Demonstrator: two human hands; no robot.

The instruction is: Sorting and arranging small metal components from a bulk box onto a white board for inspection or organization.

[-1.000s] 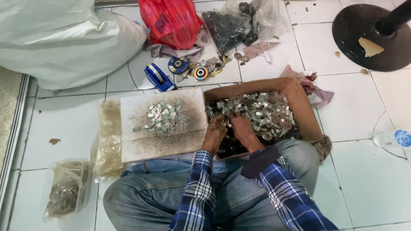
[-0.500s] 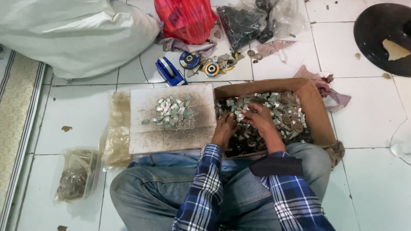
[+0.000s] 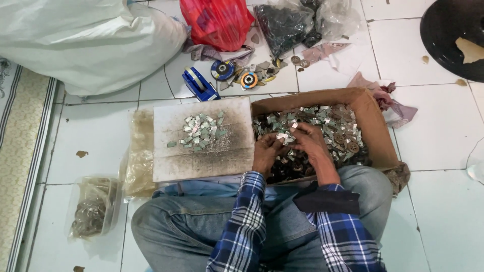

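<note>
White tiled floor point(image 3: 438, 141): cardboard box point(image 3: 375, 126), white sack point(image 3: 80, 43), red bag point(image 3: 217, 20), blue tape dispenser point(image 3: 199, 83).

pretty even, soft daylight-ish light here, nothing harsh. the white floor tiles point(image 3: 443, 126) look bright with a mild sheen toward 3 o'clock. shadows are weak, mostly pooled inside the cardboard box point(image 3: 375, 131) under the hands. focus is decent overall, small metal pieces look mushy, slight wide-angle bend at edges.

Shiny metal scraps point(image 3: 322, 123) fill a matt cardboard box point(image 3: 375, 131) on glossy tiles point(image 3: 438, 131).
</note>
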